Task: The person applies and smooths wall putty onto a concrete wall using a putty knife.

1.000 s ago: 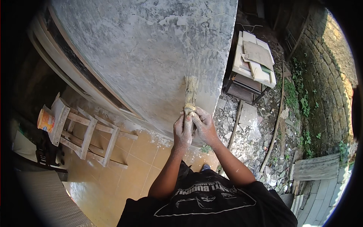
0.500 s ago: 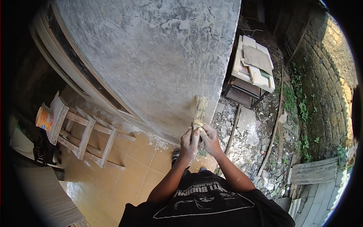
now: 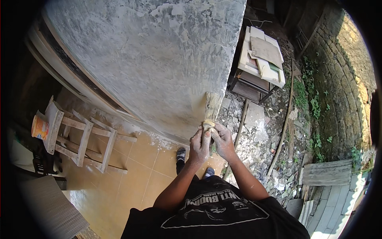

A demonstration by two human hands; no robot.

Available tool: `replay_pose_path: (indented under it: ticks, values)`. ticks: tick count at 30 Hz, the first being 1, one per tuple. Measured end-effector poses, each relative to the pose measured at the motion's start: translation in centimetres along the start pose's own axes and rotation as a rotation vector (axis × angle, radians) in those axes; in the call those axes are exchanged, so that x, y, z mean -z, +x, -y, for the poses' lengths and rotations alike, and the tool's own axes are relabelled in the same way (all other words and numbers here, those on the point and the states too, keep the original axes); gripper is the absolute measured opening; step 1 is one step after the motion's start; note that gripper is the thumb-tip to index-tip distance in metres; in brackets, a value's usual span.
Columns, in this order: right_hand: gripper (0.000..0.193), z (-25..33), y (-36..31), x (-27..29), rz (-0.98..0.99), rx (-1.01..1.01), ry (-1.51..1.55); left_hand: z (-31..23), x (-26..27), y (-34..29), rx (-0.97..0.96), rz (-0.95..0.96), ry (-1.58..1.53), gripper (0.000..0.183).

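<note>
In front of my chest, both hands hold an upright putty knife, its flared blade streaked and crusted with pale residue. My left hand closes round the handle from one side, and my right hand from the other, thumbs side by side. White dust coats the fingers. The blade's wide end points at the grey, patchy wall, close to its right-hand corner. Whether the blade touches the wall I cannot tell. Most of the handle is hidden in my hands.
A wooden trestle with an orange bucket stands on the tan tiled floor to the left. Beyond the wall corner, rubble covers the ground. A stand stacked with boards is there, and a mossy brick wall lies farther right.
The view has shifted, so the wall corner and trestle appear farther left and both feet show more. My hands keep the same two-handed hold on the putty knife.
</note>
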State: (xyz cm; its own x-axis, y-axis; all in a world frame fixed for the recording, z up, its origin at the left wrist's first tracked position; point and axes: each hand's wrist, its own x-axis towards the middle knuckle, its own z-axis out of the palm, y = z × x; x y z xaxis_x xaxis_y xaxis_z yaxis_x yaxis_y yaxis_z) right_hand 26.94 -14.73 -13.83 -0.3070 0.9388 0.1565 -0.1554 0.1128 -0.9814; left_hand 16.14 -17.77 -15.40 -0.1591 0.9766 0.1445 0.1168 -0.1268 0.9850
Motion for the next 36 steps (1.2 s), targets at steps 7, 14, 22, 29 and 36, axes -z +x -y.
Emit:
replay_pose_path:
  ticks: [7,14,22,29,36]
  values:
    - [0.024,0.3,0.1,0.3,0.009,-0.079,-0.059,0.2,-0.4,0.5,-0.078,-0.05,0.038,0.03]
    - [0.022,0.7,-0.9,0.2,0.008,-0.071,0.03,-0.6,-0.3,-1.2,-0.018,-0.018,0.028,0.032]
    - [0.024,0.9,-3.2,3.3,-0.294,-0.118,0.379,-6.1,2.6,-1.8,0.268,0.492,0.004,0.03]
    - [0.047,-6.4,-2.4,-2.3,-0.467,-0.237,-0.137,-4.7,6.4,-1.0,0.403,0.653,-0.09,0.018]
    - [0.061,-4.8,-7.2,-7.0,-0.541,-0.041,-0.558,-2.1,9.4,2.7,0.407,0.4,-0.224,0.019]
